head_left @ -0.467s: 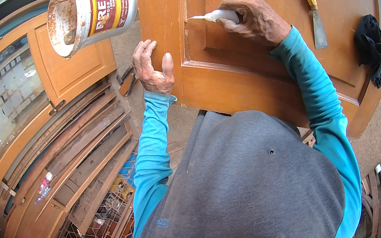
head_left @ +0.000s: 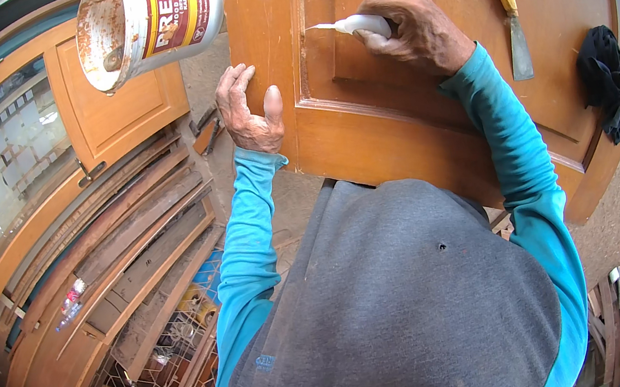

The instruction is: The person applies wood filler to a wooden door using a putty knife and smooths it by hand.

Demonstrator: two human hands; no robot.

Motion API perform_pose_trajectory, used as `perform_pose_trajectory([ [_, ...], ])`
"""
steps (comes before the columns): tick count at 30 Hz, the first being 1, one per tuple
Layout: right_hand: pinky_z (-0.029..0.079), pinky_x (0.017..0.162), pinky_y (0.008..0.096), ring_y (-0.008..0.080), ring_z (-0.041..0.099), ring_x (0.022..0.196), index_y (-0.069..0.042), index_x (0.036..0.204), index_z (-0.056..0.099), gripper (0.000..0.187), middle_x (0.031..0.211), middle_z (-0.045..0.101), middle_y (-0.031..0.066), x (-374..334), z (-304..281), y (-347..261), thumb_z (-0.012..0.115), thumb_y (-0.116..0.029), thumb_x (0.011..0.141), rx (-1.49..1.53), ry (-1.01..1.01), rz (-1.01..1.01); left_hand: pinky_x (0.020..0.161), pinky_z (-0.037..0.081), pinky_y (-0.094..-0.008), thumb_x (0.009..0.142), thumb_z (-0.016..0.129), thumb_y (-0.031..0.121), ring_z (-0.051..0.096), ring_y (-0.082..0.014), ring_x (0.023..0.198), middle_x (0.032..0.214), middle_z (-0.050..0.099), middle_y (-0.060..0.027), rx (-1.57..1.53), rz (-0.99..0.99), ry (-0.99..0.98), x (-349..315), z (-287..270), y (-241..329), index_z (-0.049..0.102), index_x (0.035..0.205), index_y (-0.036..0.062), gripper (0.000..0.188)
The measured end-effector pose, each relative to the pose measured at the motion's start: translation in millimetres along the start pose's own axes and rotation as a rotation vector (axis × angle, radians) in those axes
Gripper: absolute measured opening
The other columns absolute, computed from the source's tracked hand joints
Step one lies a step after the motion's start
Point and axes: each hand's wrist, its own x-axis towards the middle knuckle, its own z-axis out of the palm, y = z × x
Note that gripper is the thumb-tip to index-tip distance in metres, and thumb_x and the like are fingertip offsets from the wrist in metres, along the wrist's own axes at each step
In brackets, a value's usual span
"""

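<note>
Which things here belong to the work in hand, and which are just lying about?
In the work:
white nozzled bottle, in the right hand
wooden panel, by the left hand
perhaps the scraper and dark cloth, both unheld

Seemingly just lying about:
glazed door
stacked boards

White bucket (head_left: pixel 140 43) – lg. white lettering on red/yellow label (head_left: pixel 177 10); grey shirt (head_left: pixel 394 284) – sm. blue print (head_left: pixel 265 363), illegible.

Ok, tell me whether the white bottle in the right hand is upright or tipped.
Tipped: the white bottle is held sideways in the right hand, its nozzle pointing left over the wooden panel.
</note>
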Motion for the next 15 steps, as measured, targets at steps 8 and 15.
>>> perform_pose_trajectory([
  [8,0.064,0.078,0.0407,0.0341,0.075,0.084,-0.001,0.107,0.074,0.025,0.095,0.075,0.0203,1.7,1.3,-0.6,0.079,-0.013,0.086,0.031,0.015,-0.004,0.115,0.044,-0.0533,0.096,0.07,0.032,0.054,-0.0407,0.135,0.138,0.06,-0.0193,0.004,-0.003,-0.003,0.4,0.7,0.0,0.064,0.131,0.0021,0.047],
  [15,0.06,0.076,0.0358,0.0225,0.069,0.079,0.001,0.106,0.072,0.02,0.089,0.07,0.0144,1.3,4.9,1.3,0.076,-0.004,0.088,0.048,0.043,-0.01,0.115,0.044,-0.0533,0.095,0.071,0.032,0.055,-0.041,0.134,0.138,0.06,-0.0196,0.002,0.001,0.001,0.9,0.5,0.2,0.064,0.131,0.0021,0.047],
])
